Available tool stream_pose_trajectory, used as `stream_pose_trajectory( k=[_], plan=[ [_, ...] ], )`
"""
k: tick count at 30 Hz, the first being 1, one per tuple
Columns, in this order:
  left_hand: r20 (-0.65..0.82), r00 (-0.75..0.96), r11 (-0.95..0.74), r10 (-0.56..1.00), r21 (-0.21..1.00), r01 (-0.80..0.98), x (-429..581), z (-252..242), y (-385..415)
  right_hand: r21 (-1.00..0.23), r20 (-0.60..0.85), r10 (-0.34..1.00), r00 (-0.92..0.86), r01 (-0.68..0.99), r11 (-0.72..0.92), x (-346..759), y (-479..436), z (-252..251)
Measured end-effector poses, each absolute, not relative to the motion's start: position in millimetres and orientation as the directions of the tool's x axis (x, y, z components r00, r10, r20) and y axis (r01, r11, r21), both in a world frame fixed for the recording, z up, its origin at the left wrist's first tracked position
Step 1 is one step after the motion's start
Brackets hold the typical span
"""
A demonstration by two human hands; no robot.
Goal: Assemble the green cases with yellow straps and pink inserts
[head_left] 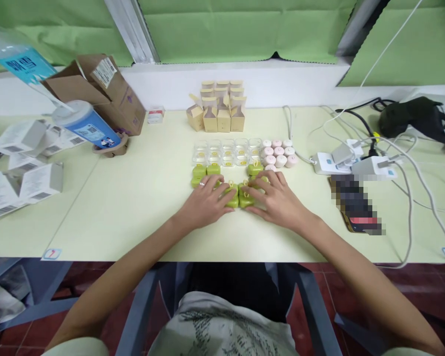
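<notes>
Small, glossy green cases [213, 169] with little loops on top stand grouped on the pale table in front of me. My left hand [206, 201] curls over the left part of the group, thumb and fingers around a green case [231, 199] at the near edge. From the other side, my right hand [278, 200] grips the neighbouring green case [245, 200], its fingers also lying over cases behind. These two cases sit side by side, touching. Part of the group is hidden under my hands. Just beyond are clear plastic cups [228, 151] in rows.
White and pink round-topped pieces [281, 161] cluster right of the cups. Opened small cartons [222, 111] stand at the back. A blue cup [92, 129], a cardboard box [122, 101] and white boxes [40, 183] are left; a power strip [324, 163], cables and a phone [356, 205] lie right.
</notes>
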State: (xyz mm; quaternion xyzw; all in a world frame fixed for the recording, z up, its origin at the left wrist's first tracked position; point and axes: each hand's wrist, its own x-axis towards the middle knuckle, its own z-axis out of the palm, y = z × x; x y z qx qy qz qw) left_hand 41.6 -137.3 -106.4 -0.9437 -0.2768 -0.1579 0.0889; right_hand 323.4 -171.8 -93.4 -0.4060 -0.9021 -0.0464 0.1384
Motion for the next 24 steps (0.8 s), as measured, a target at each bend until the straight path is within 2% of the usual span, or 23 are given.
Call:
stream_pose_trajectory(
  k=[6, 12, 19, 24],
  plan=[
    [0.348, 0.78, -0.8, 0.52, -0.121, 0.588, 23.9, -108.5, -196.3, -0.117, 0.327, 0.72, -0.612, 0.73, 0.674, 307.7, -221.5, -104.4],
    [0.441, 0.741, -0.744, 0.506, -0.211, 0.634, -13.3, -109.7, -212.2, -0.16, 0.33, 0.677, -0.658, 0.668, 0.727, 269.5, -213.3, -113.8],
    [0.418, 0.683, -0.711, 0.599, -0.113, 0.694, -36.0, -117.8, -211.5, -0.362, 0.276, 0.737, -0.617, 0.643, 0.675, 247.9, -200.0, -114.5],
    [0.458, 0.652, -0.724, 0.605, -0.025, 0.689, -31.9, -131.0, -214.8, -0.374, 0.257, 0.738, -0.624, 0.64, 0.671, 246.1, -204.3, -121.1]
  ],
)
